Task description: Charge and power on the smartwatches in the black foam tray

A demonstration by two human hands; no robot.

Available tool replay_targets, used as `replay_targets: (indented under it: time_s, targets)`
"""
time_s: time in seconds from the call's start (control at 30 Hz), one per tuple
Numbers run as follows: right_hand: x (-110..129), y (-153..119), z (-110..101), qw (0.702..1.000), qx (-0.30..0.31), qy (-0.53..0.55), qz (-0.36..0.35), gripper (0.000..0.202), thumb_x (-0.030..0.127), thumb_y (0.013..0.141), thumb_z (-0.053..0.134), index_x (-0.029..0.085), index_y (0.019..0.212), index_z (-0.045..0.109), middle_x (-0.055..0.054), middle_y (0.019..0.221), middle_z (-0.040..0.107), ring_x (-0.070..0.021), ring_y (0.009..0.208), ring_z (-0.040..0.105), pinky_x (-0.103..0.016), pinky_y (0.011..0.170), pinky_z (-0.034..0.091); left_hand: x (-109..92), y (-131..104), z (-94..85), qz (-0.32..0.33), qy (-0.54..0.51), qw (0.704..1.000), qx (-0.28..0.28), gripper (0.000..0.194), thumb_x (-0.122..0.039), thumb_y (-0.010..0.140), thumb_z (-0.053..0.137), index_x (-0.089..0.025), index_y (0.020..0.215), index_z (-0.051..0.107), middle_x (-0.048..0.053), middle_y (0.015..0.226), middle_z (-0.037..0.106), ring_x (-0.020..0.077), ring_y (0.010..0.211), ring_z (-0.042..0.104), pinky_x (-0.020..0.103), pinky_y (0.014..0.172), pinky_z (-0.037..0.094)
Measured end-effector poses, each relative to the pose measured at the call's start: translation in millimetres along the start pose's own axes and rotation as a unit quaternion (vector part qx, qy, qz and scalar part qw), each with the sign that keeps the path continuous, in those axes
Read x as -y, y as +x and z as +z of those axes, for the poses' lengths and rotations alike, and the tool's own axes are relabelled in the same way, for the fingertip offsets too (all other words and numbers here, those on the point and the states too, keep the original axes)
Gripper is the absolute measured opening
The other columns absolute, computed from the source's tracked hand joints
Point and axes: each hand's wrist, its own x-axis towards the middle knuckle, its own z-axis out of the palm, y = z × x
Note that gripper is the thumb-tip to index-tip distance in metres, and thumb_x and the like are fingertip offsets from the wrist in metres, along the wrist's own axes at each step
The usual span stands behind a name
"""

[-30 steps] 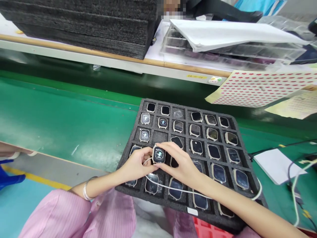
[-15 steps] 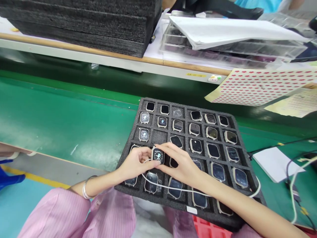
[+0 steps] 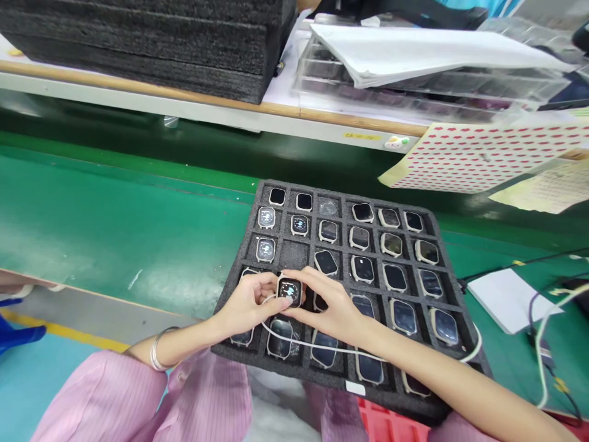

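Note:
A square smartwatch (image 3: 289, 291) with a lit face is held between my two hands, above the front left part of a dark foam tray (image 3: 294, 253). My left hand (image 3: 251, 302) grips its left side, the thumb at the lower edge of the screen. My right hand (image 3: 327, 304) pinches it from the right, with fingers at its top and bottom. A white cable (image 3: 331, 351) runs from my left fingers across the tray and under my right forearm. Several watches (image 3: 362, 269) lie in the tray's compartments; a few at the left have lit faces.
The tray rests on a green bench (image 3: 115, 227). Behind stands a shelf (image 3: 193, 105) with stacked black foam (image 3: 151, 49) and clear plastic trays (image 3: 414, 98) under papers. A white pad (image 3: 510, 301) and cables are at the right. A red crate (image 3: 391, 423) is below.
The view has shifted slightly. Both hands still hold the watch, which is now tilted a little differently, and my left thumb reaches a bit further over its screen.

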Motion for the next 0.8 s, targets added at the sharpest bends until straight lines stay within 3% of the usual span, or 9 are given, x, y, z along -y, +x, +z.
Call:
replay_targets:
  time_s: [0.17,0.6,0.8]
  targets:
    - [-1.3,-0.5,0.8,1.000,0.004,0.000,0.007,0.049,0.032,0.085,0.066,0.020,0.128,0.047,-0.009,0.101,0.064,-0.0200,0.078,0.060,-0.035,0.069,0.053,0.0,0.8,0.4,0.007,0.005,1.000,-0.001,0.030,-0.034,0.076,0.069,-0.010,0.091,0.059,0.003,0.077,0.062,0.0120,0.067,0.056,0.022,0.061,0.041]
    - [-6.7,-1.9,-3.9,0.999,0.029,0.029,-0.001,0.056,0.030,0.084,0.067,0.019,0.133,0.045,-0.008,0.096,0.064,-0.0174,0.070,0.059,-0.034,0.068,0.053,-3.8,-0.3,0.6,0.003,0.008,1.000,0.001,0.032,-0.037,0.075,0.070,-0.011,0.088,0.060,0.004,0.075,0.063,0.0117,0.063,0.056,0.021,0.057,0.039]
    - [-9.2,-1.6,-3.0,0.999,0.030,0.031,-0.012,0.054,0.032,0.084,0.067,0.019,0.133,0.046,-0.005,0.089,0.063,-0.0168,0.069,0.058,-0.032,0.065,0.052,-4.6,-0.8,0.6,-0.002,0.022,1.000,0.000,0.030,-0.037,0.075,0.070,-0.011,0.085,0.059,-0.001,0.064,0.056,0.0078,0.053,0.047,0.020,0.051,0.032]
